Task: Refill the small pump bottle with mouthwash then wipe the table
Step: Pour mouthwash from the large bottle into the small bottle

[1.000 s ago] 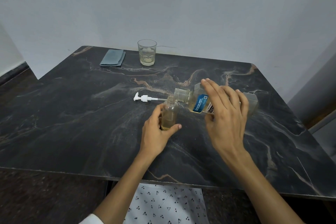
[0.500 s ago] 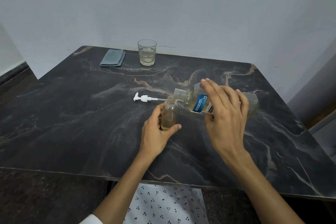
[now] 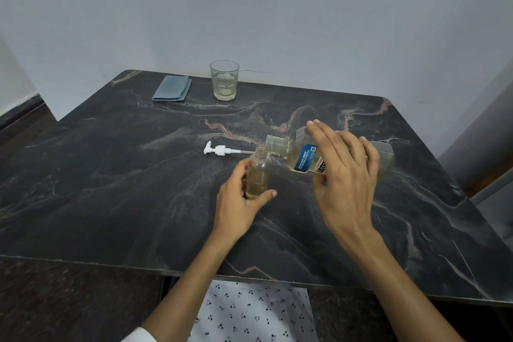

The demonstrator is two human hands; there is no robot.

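On the dark marble-patterned counter (image 3: 111,189), the left hand (image 3: 238,208) is wrapped around the lower part of the small pump bottle (image 3: 258,172), thumb on the near side and fingers on the far side, keeping it upright on the surface with its neck uncapped. The small bottle is clear, with pale yellow liquid filling roughly its lower third. The right hand (image 3: 344,175) is clamped over the body of the mouthwash bottle (image 3: 302,157), which is tipped almost on its side, its wide open mouth just above and to the right of the small bottle's neck. The mouthwash bottle is clear with a blue label and holds pale yellow liquid; whether liquid is running between the two openings cannot be told. The white pump head (image 3: 219,150) lies flat on the counter just beyond the small bottle to the left, its dip tube pointing toward the bottle's neck. At the far edge of the counter stands a drinking glass (image 3: 224,80) partly filled with pale liquid, and just to its left lies a folded blue-grey cloth (image 3: 172,88), both well apart from the hands. A patterned white garment (image 3: 249,311) shows below the counter's near edge.
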